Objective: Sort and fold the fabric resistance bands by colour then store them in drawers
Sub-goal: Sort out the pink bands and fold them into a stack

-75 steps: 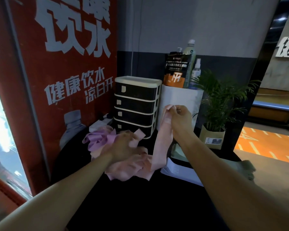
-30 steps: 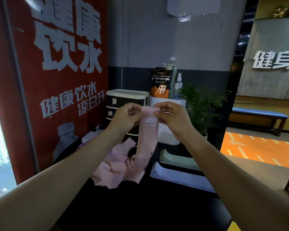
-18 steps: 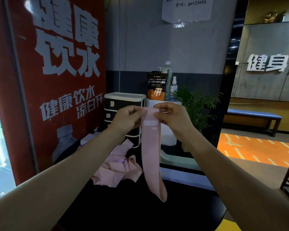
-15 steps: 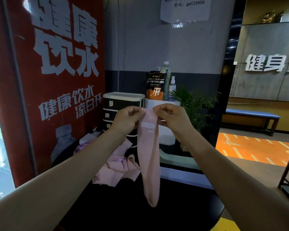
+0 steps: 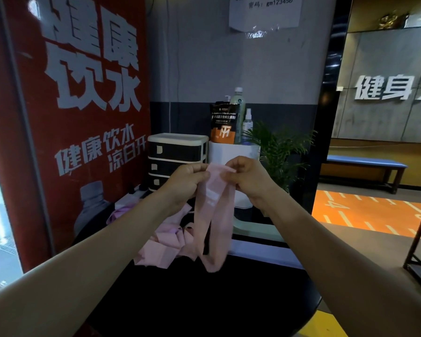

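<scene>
Pink fabric resistance band loop (image 5: 214, 215) hangs above the dark counter (image 5: 204, 300), its top pinched between my left hand (image 5: 188, 181) and right hand (image 5: 249, 177). Folding comes next: bring its ends together.

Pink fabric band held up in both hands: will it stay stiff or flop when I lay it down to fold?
Probably floppy: the pink fabric band hangs limp from the left hand and right hand, its loop sagging open. Likely light, since pinching fingers carry it. It may crumple like the heap of pink bands on the black table.
</scene>
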Motion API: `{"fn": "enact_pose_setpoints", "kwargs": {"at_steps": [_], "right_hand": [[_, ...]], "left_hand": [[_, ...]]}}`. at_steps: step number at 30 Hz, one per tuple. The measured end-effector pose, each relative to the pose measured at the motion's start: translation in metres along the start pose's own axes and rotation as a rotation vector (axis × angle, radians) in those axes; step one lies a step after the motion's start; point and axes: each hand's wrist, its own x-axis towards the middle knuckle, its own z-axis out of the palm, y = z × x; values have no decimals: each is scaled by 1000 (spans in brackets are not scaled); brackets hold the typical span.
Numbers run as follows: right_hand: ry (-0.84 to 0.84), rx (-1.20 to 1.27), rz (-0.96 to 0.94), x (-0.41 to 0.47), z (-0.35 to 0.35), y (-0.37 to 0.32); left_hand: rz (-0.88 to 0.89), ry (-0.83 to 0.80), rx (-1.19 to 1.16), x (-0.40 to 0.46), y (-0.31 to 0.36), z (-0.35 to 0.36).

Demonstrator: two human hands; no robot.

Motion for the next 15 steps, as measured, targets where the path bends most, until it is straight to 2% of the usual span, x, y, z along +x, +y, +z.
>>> {"fn": "enact_pose_setpoints", "kwargs": {"at_steps": [6, 8, 11, 15], "right_hand": [[-33, 25, -98, -5, -5, 3], [-41, 52, -102, -7, -8, 6], [-64, 120, -76, -12, -15, 12], [-204, 179, 15, -23, -25, 29]], "left_hand": [[-153, -31, -145, 1, -8, 7], [-111, -58, -141, 2, -10, 12], [-43, -16, -141, 3, -11, 18], [-43, -4, -196, 2, -15, 16]]}}
